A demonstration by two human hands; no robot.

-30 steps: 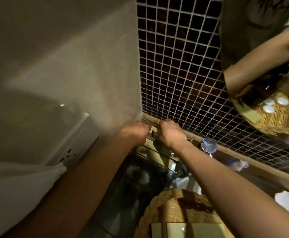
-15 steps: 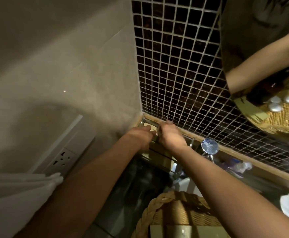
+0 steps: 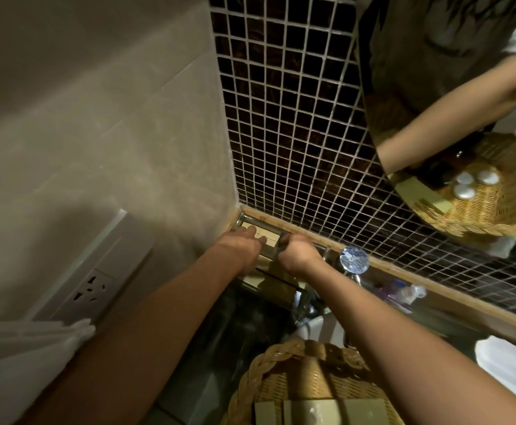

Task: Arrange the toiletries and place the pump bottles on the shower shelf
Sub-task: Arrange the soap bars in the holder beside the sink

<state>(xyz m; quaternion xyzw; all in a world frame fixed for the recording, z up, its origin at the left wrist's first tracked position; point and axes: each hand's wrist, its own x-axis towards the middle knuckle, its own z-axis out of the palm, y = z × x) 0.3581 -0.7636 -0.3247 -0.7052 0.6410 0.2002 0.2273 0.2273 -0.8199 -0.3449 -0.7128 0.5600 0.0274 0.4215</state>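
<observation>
At the far left a white towel (image 3: 33,348) hangs below a wall socket (image 3: 92,288) on the beige wall. Moving right, the left hand (image 3: 244,243) reaches into the corner where the beige wall meets the dark mosaic tiles, onto the upper tier of the metal shower shelf (image 3: 252,223). A second ago its fingers were curled over the shelf's back corner; now they lie flatter and spread, the tips resting on the pale boxed toiletries (image 3: 264,234) lined up there, pressing rather than gripping. Whether it actually holds anything I cannot tell.

Just beside it, the right hand (image 3: 299,254) is balled into a loose fist at the right end of the same tier, knuckles up. It has drawn back slightly toward the shelf's front rail, uncovering more of the boxes. What the fist encloses, if anything, is hidden.

This suggests the boxes are being nudged square against the back corner, so the arranging step looks nearly finished on this tier. No pump bottle can be made out on the shelf.

Further right stands a chrome tap (image 3: 354,259), then a small clear bottle (image 3: 404,292) lying along the ledge under the tiles. Near the bottom edge, a wicker basket (image 3: 284,378) with more pale boxes waits; the mirror (image 3: 434,56) at upper right reflects it, showing white-capped items and something dark that may be the pump bottles.
</observation>
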